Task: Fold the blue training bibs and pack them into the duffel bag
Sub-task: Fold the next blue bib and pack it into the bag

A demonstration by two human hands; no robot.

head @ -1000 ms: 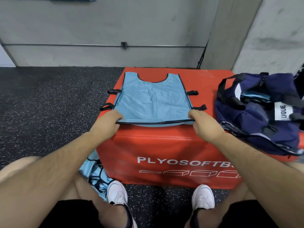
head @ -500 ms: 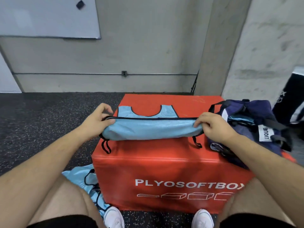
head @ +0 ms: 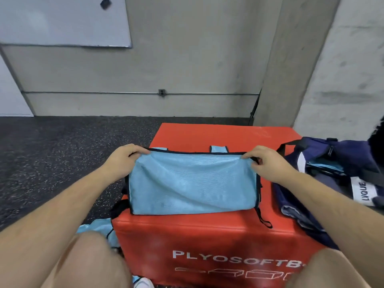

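On the red box (head: 218,134), both hands' fingers (head: 136,150) pinch the folded bib's (head: 191,181) far hem corners.

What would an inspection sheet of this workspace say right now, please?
Surface: red plyo box, top carrying bib and bag.
Job's things: blue bib folded in half on the box; open duffel bag at its right, blue fabric inside; more bibs on the floor, left.
Clutter: nothing seen.
Grippers: left hand and right hand each pinch a far corner of the bib.
Cables: dark cable beside the pillar.
Surroundings: concrete wall, whiteboard, speckled floor.
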